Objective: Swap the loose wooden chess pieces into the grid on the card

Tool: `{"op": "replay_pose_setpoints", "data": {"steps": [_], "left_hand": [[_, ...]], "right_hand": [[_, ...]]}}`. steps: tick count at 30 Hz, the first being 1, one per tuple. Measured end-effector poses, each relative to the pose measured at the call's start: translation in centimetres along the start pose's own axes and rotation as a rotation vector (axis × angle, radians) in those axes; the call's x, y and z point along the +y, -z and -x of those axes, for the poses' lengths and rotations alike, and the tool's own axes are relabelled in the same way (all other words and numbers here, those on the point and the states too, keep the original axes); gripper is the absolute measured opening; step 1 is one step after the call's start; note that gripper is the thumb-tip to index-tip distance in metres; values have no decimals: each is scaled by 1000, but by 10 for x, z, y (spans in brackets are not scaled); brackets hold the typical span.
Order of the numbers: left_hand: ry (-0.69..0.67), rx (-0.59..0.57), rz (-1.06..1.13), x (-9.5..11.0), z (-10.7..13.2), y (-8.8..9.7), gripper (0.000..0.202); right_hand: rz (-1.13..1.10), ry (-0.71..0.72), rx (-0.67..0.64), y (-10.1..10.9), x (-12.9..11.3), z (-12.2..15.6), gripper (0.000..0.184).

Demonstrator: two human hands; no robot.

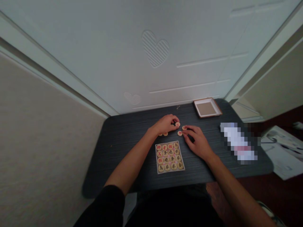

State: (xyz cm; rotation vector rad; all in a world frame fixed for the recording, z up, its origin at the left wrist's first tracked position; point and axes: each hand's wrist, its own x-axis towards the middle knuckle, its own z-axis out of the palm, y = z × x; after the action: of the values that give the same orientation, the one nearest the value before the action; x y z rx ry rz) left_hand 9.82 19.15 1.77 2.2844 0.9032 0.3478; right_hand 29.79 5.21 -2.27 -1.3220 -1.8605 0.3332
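My left hand [167, 123] pinches a round wooden xiangqi piece [177, 124] with a red character between thumb and fingers. Just below its wrist, two more pieces [165, 133] lie on the table, partly covered. My right hand [197, 141] is curled, its fingertips closed around the edge of another red piece [184, 128]. Beside its thumb lies a further red piece [180, 133]. Nearer to me, a square tray [170, 171] with a pale rim holds rows of pieces, red characters at the upper left and black ones elsewhere.
Everything stands on a dark wood-grain table [118, 142] with rounded corners. A shallow box lid [206, 108] with a white inner rim sits at the back right. A blurred-out object [238, 142] lies at the right side. A white door [113, 56] rises directly behind the table.
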Motion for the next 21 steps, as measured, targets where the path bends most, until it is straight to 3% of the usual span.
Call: {"op": "replay_pose_setpoints", "data": {"steps": [7, 13, 16, 21], "left_hand": [[5, -16, 74, 7, -1, -5, 19], [37, 72, 151, 19, 6, 3, 21], [76, 221, 269, 31, 24, 10, 23], [124, 296, 485, 51, 78, 18, 29]], "right_hand": [[-21, -42, 61, 0, 3, 0, 22], [-35, -89, 110, 3, 3, -2, 20], [-39, -114, 117, 3, 4, -2, 19], [-54, -135, 124, 4, 5, -2, 19]]}}
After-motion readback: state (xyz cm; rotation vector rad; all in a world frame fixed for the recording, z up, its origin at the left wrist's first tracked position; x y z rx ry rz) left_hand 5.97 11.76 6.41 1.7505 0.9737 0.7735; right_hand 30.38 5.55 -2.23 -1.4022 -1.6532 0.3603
